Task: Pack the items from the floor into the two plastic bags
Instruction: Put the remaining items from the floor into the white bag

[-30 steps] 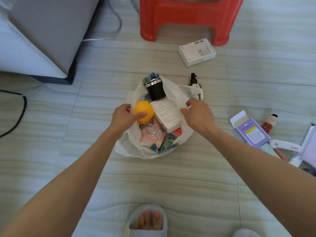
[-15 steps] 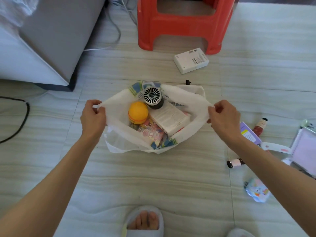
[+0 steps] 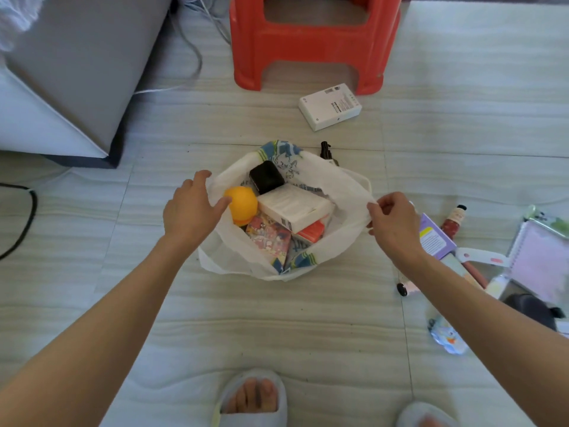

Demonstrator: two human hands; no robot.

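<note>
Right hand (image 3: 395, 224) pinches plastic bag (image 3: 338, 192) — left hand (image 3: 192, 208) spread | striped floor (image 3: 277, 318), red stool (image 3: 314, 38)

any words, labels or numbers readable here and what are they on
None can be read.
White box on the floor: black print, too small.
White box in the bag: lines of print, blurred.
Purple box: yellow and white labels, blurred.
Cartoon packet: lettering blurred.
Red tube: label too small.

Bright, soft daylight with faint shadows; wide-angle bending at the edges, slight blur at right.
</note>
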